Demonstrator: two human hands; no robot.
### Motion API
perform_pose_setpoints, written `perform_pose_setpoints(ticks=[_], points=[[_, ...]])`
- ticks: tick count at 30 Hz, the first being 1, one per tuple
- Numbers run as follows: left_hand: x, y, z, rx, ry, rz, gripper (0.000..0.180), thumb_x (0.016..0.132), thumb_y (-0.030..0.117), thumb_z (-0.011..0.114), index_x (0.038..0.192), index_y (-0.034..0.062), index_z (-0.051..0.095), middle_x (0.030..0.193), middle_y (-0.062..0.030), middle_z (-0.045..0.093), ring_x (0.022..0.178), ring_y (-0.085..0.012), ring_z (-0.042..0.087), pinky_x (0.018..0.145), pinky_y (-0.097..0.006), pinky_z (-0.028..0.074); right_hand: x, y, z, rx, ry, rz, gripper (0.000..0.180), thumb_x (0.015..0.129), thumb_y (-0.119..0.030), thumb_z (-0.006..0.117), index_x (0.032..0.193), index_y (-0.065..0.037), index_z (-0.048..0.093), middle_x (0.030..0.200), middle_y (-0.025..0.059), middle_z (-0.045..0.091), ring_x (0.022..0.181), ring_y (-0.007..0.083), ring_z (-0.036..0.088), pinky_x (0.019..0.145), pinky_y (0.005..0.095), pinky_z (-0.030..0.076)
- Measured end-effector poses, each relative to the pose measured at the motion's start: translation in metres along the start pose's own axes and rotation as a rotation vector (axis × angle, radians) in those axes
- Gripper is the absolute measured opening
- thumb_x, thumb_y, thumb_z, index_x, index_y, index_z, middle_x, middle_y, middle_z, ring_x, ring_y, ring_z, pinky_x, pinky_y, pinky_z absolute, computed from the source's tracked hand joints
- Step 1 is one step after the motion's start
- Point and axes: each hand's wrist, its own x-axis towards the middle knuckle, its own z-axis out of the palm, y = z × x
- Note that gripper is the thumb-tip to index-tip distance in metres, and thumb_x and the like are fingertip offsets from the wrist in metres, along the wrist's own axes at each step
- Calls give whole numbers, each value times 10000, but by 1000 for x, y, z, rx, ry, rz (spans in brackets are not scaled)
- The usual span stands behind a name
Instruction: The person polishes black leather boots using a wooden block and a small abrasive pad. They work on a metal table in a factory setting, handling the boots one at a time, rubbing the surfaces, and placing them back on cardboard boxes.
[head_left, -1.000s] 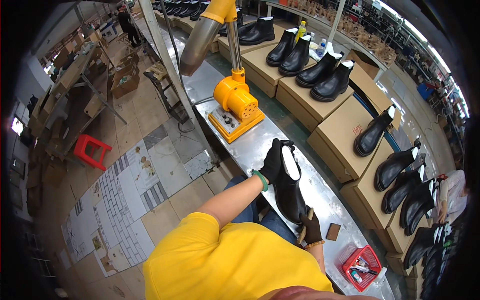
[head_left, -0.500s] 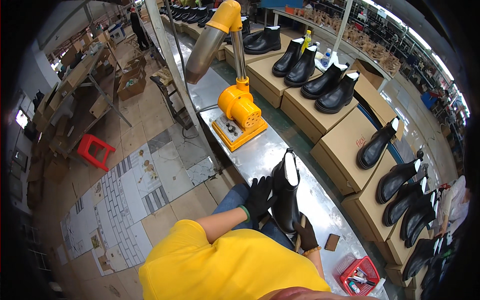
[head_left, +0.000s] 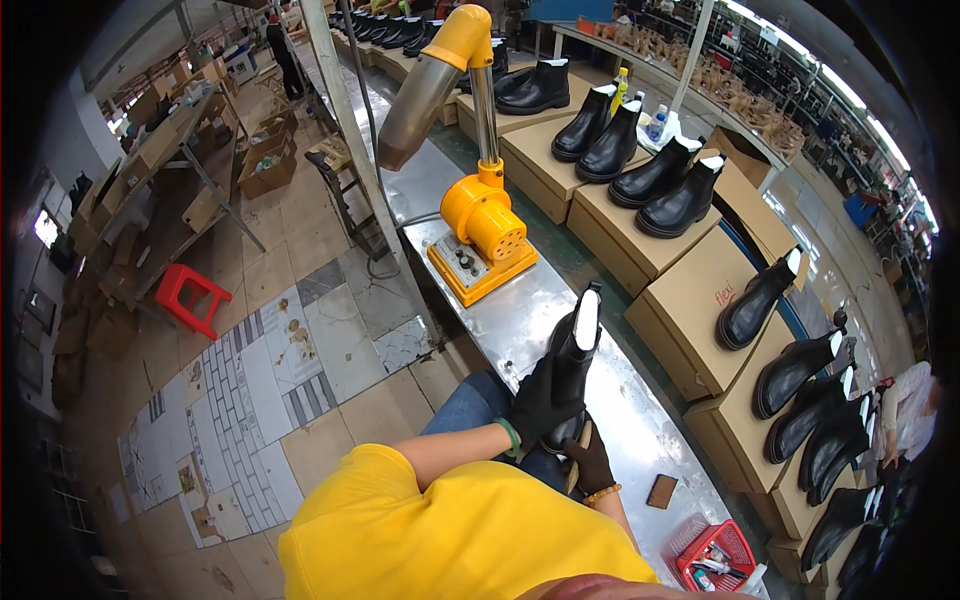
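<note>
A black ankle boot [head_left: 572, 366] with white stuffing in its top stands tilted over my lap at the bench edge, its shaft pointing away from me. My left hand [head_left: 543, 402], in a black glove, is wrapped round the boot's side near the instep. At the toe end my right hand [head_left: 592, 462], in a dark glove, closes on a tan wooden shoe brush [head_left: 578, 450]. Its bristles are hidden, and the brush is right beside the toe. Near my right wrist a small brown block [head_left: 661, 491] lies on the metal bench [head_left: 630, 410].
A yellow blower machine [head_left: 485, 225] stands on the bench ahead. To the right, black boots [head_left: 678, 200] stand on cardboard boxes [head_left: 690, 310]. A red basket [head_left: 720, 550] with small tubes sits at the near right. A red stool [head_left: 193, 300] is on the floor at left.
My left hand has slid from beside the shaft to a grip round the boot's instep. The boot has turned and tilted slightly, and my right hand with the brush has moved a little left and up.
</note>
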Motion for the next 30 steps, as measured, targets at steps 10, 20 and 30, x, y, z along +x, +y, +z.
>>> perform_pose_setpoints(ticks=[10,20,30], points=[[31,13,4,-97,189,148,1008,611,162,805,1432,120,222,1364,-175,375,1269,-342,375,1050,-433,332,1,-3,0,11,-27,40,799,730,-173,665,1407,-1,279,1234,155,508,995,248,580,748,333,521],[25,8,1,-38,115,163,1109,597,212,827,1444,84,123,1386,-216,320,1292,-384,327,1060,-441,313,8,7,-1,71,-18,-8,740,778,-172,647,1399,2,286,1262,159,492,1071,260,548,853,352,483],[8,-9,-3,421,15,12,1109,583,478,774,1415,48,179,1340,-220,347,1283,-387,335,1037,-544,232,13,9,-4,50,-20,11,707,780,-175,645,1387,-16,320,1226,137,523,1020,233,577,747,320,518]])
